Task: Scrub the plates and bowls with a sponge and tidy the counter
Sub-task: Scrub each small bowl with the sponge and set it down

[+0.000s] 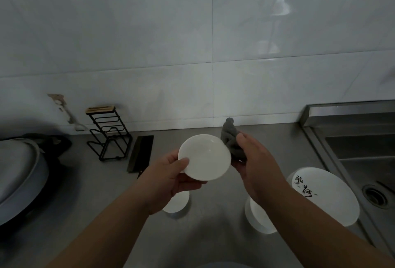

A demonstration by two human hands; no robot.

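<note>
My left hand (171,173) grips a small white dish (206,156) by its near-left rim, thumb on top, holding it tilted above the steel counter (213,235). My right hand (256,165) holds a bunched grey cloth (230,139) against the dish's right edge. Below my left hand a white bowl (177,203) stands on the counter, partly hidden. A second white bowl (258,218) sits under my right forearm. To its right lies a large white plate (333,199) with black brush writing.
A steel sink (367,161) with a drain (376,196) fills the right edge. A black wire rack (109,137) and a dark cleaver (141,153) stand at the back left. A grey lidded pot (19,178) on a black stove is far left. Tiled wall behind.
</note>
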